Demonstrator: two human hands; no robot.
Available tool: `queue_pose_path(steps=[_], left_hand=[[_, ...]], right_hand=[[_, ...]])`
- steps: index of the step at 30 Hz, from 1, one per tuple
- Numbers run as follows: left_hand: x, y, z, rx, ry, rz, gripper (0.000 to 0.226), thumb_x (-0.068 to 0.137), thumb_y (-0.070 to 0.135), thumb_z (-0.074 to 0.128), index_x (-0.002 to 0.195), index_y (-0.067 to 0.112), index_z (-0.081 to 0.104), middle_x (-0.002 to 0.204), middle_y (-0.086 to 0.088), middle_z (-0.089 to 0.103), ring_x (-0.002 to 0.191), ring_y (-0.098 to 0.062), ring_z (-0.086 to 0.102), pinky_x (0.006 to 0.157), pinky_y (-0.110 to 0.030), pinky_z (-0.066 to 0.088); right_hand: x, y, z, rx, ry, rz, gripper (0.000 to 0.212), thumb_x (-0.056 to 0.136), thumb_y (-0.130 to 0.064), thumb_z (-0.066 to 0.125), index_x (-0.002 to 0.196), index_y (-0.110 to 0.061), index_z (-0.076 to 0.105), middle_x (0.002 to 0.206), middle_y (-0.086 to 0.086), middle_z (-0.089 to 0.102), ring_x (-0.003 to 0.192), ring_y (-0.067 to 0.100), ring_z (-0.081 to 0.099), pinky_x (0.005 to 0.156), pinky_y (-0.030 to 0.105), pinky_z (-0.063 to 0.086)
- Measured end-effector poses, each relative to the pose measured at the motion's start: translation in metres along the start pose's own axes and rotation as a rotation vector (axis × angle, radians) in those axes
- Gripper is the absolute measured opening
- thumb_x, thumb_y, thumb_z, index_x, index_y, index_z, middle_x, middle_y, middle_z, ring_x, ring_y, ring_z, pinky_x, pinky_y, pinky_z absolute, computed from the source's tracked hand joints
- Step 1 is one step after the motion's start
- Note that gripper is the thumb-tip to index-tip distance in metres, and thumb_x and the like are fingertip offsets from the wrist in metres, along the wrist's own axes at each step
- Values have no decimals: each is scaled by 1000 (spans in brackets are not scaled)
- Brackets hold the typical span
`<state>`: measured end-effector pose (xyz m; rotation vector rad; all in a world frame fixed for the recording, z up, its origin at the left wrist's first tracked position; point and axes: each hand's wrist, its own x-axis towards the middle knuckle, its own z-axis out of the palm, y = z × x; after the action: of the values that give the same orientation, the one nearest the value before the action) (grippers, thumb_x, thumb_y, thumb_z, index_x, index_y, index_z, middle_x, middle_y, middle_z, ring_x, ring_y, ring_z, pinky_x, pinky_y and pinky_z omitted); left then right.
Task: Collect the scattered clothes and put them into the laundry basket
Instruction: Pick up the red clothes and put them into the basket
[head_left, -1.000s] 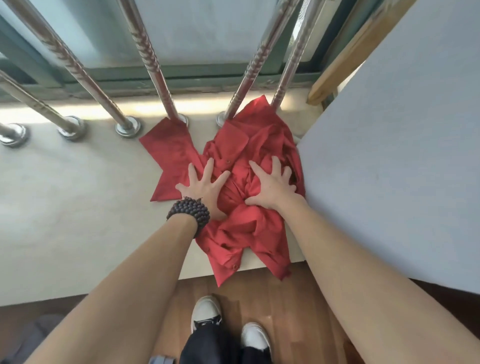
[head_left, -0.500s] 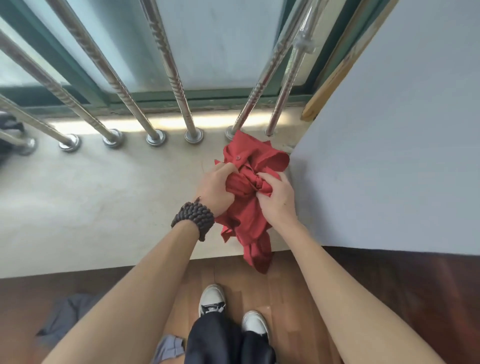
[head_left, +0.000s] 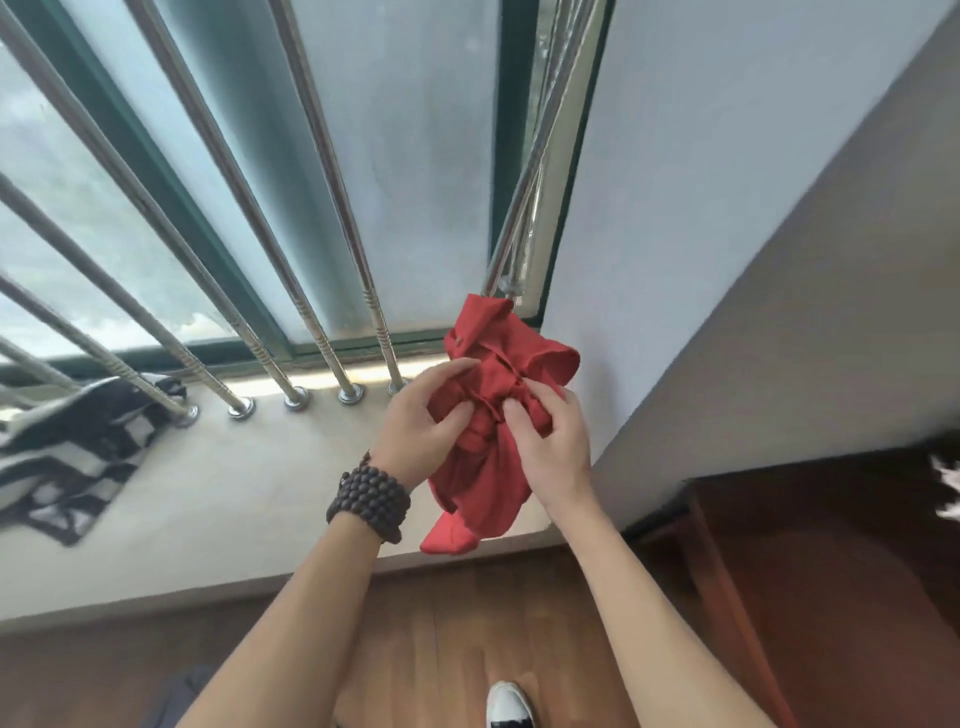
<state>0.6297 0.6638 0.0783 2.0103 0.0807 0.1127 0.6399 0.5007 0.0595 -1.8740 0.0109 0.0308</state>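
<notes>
A red shirt (head_left: 493, 467) is bunched into a bundle and held up off the pale window ledge (head_left: 218, 499), its lower end hanging past the ledge's front edge. My left hand (head_left: 426, 421), with a dark bead bracelet on the wrist, grips its left side. My right hand (head_left: 545, 441) grips its right side, fingers pressed into the folds. A black-and-white patterned garment (head_left: 67, 457) lies on the ledge at the far left, partly behind a bar. No laundry basket is in view.
Slanted steel bars (head_left: 322, 218) rise from the back of the ledge before a frosted window. A grey wall (head_left: 753, 234) closes the right side. Below lie a wooden floor (head_left: 441, 623), my white shoe (head_left: 509, 706), dark grey cloth (head_left: 182, 696) and a dark wooden piece (head_left: 831, 571) right.
The shirt lay spread on the ledge under my flat hands; both hands gathered it into a bundle and lifted it. The view tilted up, showing the patterned garment at left.
</notes>
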Motion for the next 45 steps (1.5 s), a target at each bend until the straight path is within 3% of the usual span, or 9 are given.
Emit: queue_pose_path(steps=[6,10,13,25,29,33,38,43,45], left_hand=[[-71,95,18,-35,-122,152,42,88,3,64,124,25,66,121,11,67,115,0,60,104,-33,51],[-135,133,51,-60,-263,231,40,89,5,63,123,24,66,118,12,67,113,-2,61,102,-37,53],[-184,157,84,-62,-367,318,41,87,2,63,120,24,67,116,9,69,110,-3,63,102,-34,52],[-443,233,274,-60,-933,544,39,84,6,68,120,20,67,117,4,71,109,-11,67,100,-42,52],[-552,251,348,-51,-1126,582,38,83,8,67,119,18,67,117,2,71,111,-13,66,102,-41,51],[-681,249,419,-4,-1316,589,39,83,3,67,119,17,67,117,1,71,109,-12,66,102,-38,51],[-815,240,469,3,-1520,562,39,81,5,65,118,16,68,115,-1,72,106,-14,68,100,-39,52],[-913,236,495,22,-1691,477,40,84,1,64,120,17,67,116,1,70,108,-12,66,102,-39,51],[-944,231,507,49,-1732,482,40,82,9,63,119,23,67,116,3,71,109,-13,66,101,-41,52]], right_hand=[[-100,-51,-80,-17,225,-38,30,97,-26,67,126,-22,70,128,-1,59,112,6,56,87,-8,35],[-184,-53,-131,-56,410,-40,31,94,-31,69,124,-24,72,125,-3,61,114,7,59,99,13,43],[-250,-49,-164,-34,543,5,31,94,-22,71,124,-19,73,119,-4,58,111,5,58,100,7,39],[-561,19,-313,-36,1120,280,29,94,-22,71,122,-16,73,119,-1,62,115,12,60,107,25,44],[-671,61,-360,-34,1296,366,28,93,-18,71,121,-14,73,118,0,62,113,13,60,102,15,42],[-794,109,-393,-2,1430,510,31,92,-21,71,122,-12,73,122,7,64,116,17,60,105,23,44],[-922,142,-409,18,1511,671,32,95,-18,69,126,-12,70,126,4,59,114,8,53,98,-2,32],[-1011,168,-416,63,1623,764,32,94,-25,67,125,-18,71,125,5,62,120,17,58,110,33,45],[-1039,175,-419,89,1663,800,31,95,-22,67,125,-18,71,124,3,61,120,16,57,110,33,44]])
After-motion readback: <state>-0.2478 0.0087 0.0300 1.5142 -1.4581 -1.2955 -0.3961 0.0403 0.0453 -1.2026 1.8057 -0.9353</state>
